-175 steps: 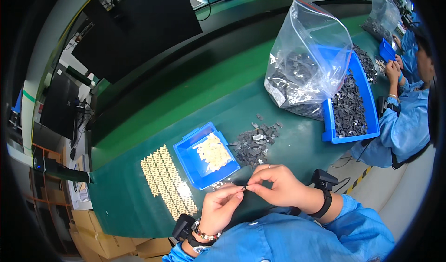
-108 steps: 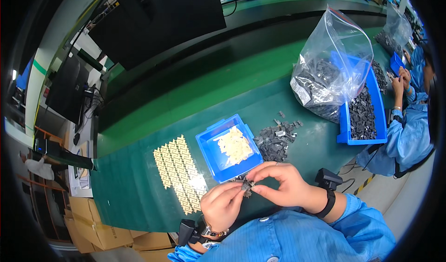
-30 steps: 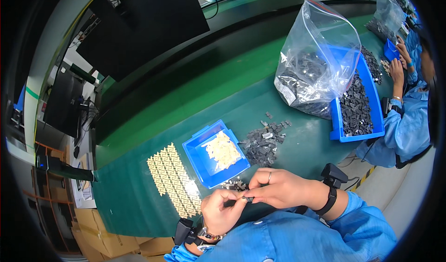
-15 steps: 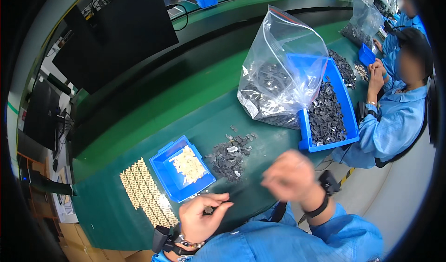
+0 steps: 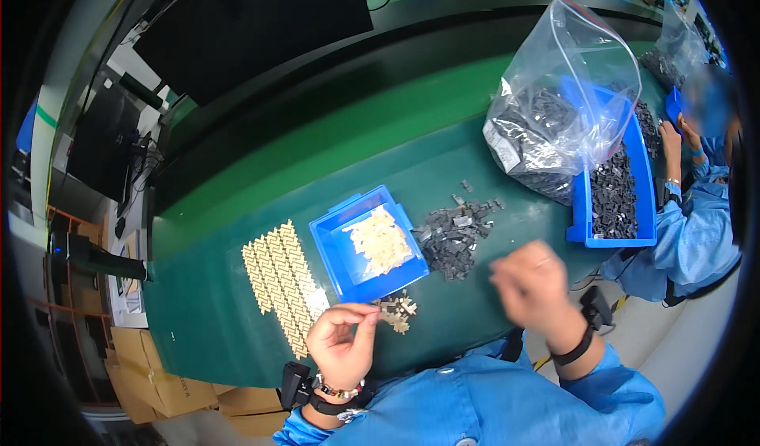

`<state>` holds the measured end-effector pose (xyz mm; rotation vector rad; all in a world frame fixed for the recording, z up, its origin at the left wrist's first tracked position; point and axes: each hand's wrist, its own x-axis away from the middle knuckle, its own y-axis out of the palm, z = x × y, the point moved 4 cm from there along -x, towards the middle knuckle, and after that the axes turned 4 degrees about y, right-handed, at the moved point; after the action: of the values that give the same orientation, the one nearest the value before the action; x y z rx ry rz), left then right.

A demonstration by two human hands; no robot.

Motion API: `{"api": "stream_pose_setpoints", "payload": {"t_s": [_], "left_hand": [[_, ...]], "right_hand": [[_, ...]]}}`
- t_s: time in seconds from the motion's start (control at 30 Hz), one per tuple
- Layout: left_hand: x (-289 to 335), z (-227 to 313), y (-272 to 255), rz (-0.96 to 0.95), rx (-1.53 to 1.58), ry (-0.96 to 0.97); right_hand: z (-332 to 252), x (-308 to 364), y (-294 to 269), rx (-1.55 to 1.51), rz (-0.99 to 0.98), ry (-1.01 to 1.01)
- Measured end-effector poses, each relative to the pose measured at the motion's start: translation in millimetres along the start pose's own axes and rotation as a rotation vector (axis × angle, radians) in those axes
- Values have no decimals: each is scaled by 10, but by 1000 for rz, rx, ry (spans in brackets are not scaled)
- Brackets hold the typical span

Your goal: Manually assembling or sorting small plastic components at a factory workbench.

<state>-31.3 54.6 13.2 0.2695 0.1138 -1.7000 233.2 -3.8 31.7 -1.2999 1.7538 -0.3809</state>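
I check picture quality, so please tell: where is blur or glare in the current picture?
Head view: the right hand is blurred, the left hand clearer; head view: glare whitens the lower right edge of the arranged pale pieces, and the plastic bag shines; head view, far right: a co-worker's head is blurred.

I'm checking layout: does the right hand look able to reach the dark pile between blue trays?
Likely yes: the right hand is near the dark pile, with nothing visible between them.

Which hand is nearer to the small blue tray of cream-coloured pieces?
Left. The left hand is just on the person's side of the small blue tray; the right hand, blurred, is farther away, to the right of the dark pile.
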Motion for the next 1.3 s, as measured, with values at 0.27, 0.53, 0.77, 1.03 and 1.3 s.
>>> {"api": "stream_pose_setpoints", "payload": {"t_s": [0.27, 0.53, 0.77, 1.03, 1.3], "left_hand": [[179, -28, -164, -87, -100, 40], [245, -99, -306, -54, -44, -11], [292, -162, -270, -225, -148, -20], [294, -135, -212, -275, -223, -20], [267, -126, -204, -230, -263, 6]], "right_hand": [[-515, 43, 992, 8, -429, -65], [-478, 66, 1104, 58, -526, -44], [-480, 74, 1117, 90, -522, -16], [-511, 88, 1105, 173, -525, -46], [-469, 102, 1118, 205, -451, -68]]}}
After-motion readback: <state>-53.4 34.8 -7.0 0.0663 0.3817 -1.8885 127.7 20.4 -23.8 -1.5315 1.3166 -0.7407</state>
